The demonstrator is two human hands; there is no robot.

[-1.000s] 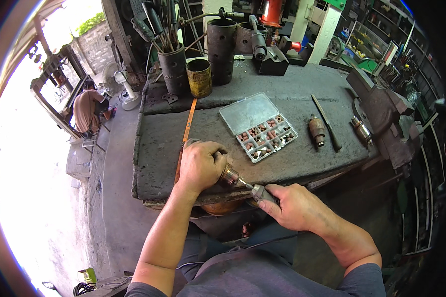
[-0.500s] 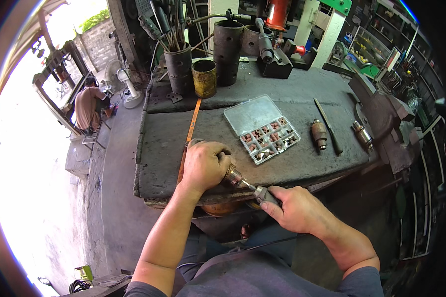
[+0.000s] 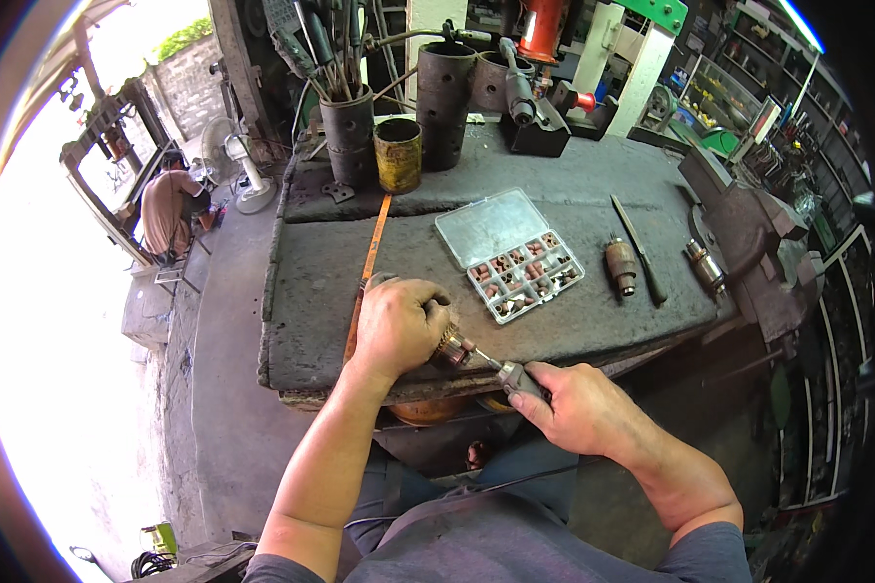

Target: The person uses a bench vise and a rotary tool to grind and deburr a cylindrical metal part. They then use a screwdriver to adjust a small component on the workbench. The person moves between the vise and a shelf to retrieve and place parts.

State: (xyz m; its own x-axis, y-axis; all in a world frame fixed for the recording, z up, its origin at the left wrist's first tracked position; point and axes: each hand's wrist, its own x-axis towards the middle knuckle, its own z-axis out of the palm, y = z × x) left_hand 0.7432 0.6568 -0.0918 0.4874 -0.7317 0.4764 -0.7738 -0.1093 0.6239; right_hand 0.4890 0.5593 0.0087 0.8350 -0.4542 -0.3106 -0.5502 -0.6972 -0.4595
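My left hand (image 3: 403, 325) is closed around a cylindrical metal part (image 3: 454, 350) with a brass-coloured toothed rim, held over the bench's front edge. In my right hand (image 3: 593, 408) is a handheld rotary grinder (image 3: 521, 379), gripped near its front end. Its thin shaft points up and left and meets the open end of the metal part; the tip itself is hidden. Beyond the hands lies a clear plastic compartment box (image 3: 496, 225), lid folded back, with several small pinkish and metallic bits in its sections.
Right of the box lie a brown-and-metal cylindrical part (image 3: 621, 269), a long dark file-like tool (image 3: 642, 248) and another metal part (image 3: 707, 265). A bench vise (image 3: 749, 219) stands at the right. A yellow can (image 3: 399, 160) and an orange strip (image 3: 373, 253) are at the left. Another person (image 3: 170, 209) crouches far left.
The view has shifted very slightly. Both hands keep the same grip, and the grinder's shaft stays at the metal part's end.
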